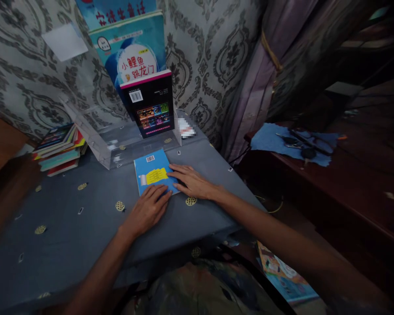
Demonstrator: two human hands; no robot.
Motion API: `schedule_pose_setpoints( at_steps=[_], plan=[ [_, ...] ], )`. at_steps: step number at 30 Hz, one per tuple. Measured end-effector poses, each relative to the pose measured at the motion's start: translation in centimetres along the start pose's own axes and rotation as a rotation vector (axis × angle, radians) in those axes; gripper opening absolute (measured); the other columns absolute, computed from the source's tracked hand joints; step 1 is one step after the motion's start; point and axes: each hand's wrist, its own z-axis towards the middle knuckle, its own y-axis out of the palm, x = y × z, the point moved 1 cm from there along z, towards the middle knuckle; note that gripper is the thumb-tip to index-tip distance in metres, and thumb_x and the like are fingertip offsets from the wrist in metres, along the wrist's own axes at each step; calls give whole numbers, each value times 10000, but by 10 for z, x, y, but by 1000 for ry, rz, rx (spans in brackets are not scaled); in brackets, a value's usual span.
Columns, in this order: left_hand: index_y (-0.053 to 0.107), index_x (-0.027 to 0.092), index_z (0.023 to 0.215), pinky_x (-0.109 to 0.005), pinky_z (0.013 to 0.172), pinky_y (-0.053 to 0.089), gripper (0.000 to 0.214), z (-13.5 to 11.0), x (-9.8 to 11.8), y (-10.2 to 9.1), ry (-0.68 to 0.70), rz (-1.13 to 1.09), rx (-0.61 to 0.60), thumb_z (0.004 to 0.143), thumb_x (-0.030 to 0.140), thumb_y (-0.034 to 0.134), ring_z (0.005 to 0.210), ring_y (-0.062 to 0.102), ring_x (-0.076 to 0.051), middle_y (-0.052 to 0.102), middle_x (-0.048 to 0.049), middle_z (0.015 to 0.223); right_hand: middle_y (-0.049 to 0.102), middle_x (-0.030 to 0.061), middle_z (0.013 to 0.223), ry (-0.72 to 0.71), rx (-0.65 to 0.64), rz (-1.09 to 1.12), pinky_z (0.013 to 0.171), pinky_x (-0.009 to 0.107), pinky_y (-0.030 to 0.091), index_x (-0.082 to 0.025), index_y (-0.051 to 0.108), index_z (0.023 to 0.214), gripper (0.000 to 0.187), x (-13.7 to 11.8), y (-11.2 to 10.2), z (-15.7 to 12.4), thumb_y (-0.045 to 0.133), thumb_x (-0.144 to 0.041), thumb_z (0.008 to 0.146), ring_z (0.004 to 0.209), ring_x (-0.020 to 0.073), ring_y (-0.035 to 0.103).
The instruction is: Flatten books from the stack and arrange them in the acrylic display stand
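Observation:
A small blue book with a yellow patch and a barcode lies flat on the grey tablecloth. My left hand rests on its near edge, fingers stretched out. From the right, my right hand lays its spread fingers over the book's right edge. Just behind stands a clear acrylic rack. Upright at its right end are a black book with a pink top edge, a teal picture book and another blue book at the back.
A stack of books sits left of the rack. At right, a dark red table bears a blue cloth with tools on it. A purple curtain hangs between. Low on the right lies a colourful book.

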Motion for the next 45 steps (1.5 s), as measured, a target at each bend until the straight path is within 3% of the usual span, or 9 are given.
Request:
schedule_pose_setpoints(
  at_steps=[10,15,21,25,30,32,36,40,45],
  plan=[
    [570,264,1375,-452,1020,539,408,-59,-15,-12,-153,12,46,986,198,467,1273,570,-260,614,-109,1349,445,155,1545,-17,-12,-6,1161,540,337,-188,556,1397,440,-5,-3,-8,501,-340,987,1440,288,398],
    [558,291,1397,-516,1081,480,412,-66,-16,-4,-300,-13,34,995,275,469,1415,433,-312,473,-111,1512,476,139,1526,-27,-13,-2,1162,543,349,-197,569,1384,422,-7,-3,-9,487,-314,987,1379,273,483],
    [481,281,1462,-483,1078,488,464,-67,-10,-1,-311,-4,36,1001,327,459,1373,493,-293,426,-123,1553,439,154,1548,-11,-17,-6,1146,529,400,-191,536,1425,539,-15,0,-17,576,-437,947,1407,309,446],
    [462,273,1474,-477,1065,498,497,-76,7,-13,-252,53,12,984,353,499,1370,493,-293,443,-138,1539,432,195,1544,-57,-24,-37,1166,566,358,-162,486,1464,706,-28,1,-41,659,-525,883,1414,341,429],
    [413,255,1505,-531,1056,488,675,-104,50,-20,-173,125,-35,895,432,642,1383,463,-336,417,-177,1546,404,186,1565,-146,-57,-93,1158,584,356,-200,377,1533,852,-54,-1,-95,663,-614,846,1433,342,399],
    [426,266,1495,-565,1072,458,666,-117,67,-15,-153,148,-25,884,384,664,1386,453,-346,441,-176,1526,434,175,1549,-178,-27,-127,1149,576,369,-210,386,1528,781,-64,2,-116,672,-527,875,1433,334,401],
    [480,244,1453,-590,1148,345,520,-134,85,-2,-142,179,104,942,157,513,1381,458,-314,556,-160,1416,619,102,1395,-217,146,-170,1094,469,455,-260,498,1450,473,-74,12,-142,504,-174,984,1348,231,519],
    [494,203,1443,-510,1172,354,486,-129,80,-11,-112,114,145,965,124,450,1321,524,-259,654,-122,1294,708,84,1258,-261,266,-123,1040,471,503,-266,550,1397,411,-75,5,-139,515,-199,993,1271,239,586],
    [505,284,1421,-459,1080,482,432,-94,57,-55,-218,-194,337,992,246,484,1216,610,-240,680,-82,1241,723,89,1208,-344,298,85,930,397,568,-284,487,1454,440,-79,-38,-102,470,-242,1016,1172,227,648]
  ],
)
